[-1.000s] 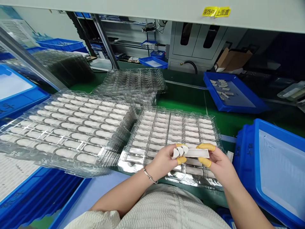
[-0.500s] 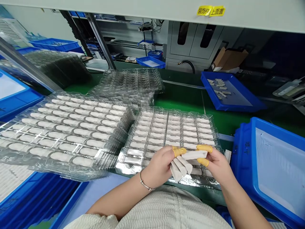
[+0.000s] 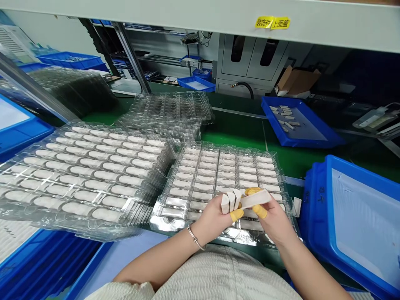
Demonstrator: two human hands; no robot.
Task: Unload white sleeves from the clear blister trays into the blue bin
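My left hand (image 3: 212, 220), with yellow finger cots on, is closed around several small white bar-shaped pieces (image 3: 230, 201) whose ends stick up side by side. Between the yellow-covered fingers of my right hand (image 3: 276, 221) is one longer-looking white bar (image 3: 256, 198), tilted and close against the left hand's bunch. Both hands are over the near part of a clear plastic blister tray (image 3: 161, 223). Rows of similar white pieces (image 3: 226, 175) lie in its pockets; my hands hide some of the nearer pockets.
To the left stands a stack of clear trays (image 3: 137, 214) filled with white pieces. Behind are piled clear trays (image 3: 175, 110). A blue bin (image 3: 328, 208) stands at right, another blue tray (image 3: 293, 140) with loose white pieces farther back. A labelled beam (image 3: 187, 16) crosses overhead.
The bunch in my left hand has turned from pointing down to ends up. My right hand has shifted slightly left, still gripping its bar, which now tilts upward to the right.
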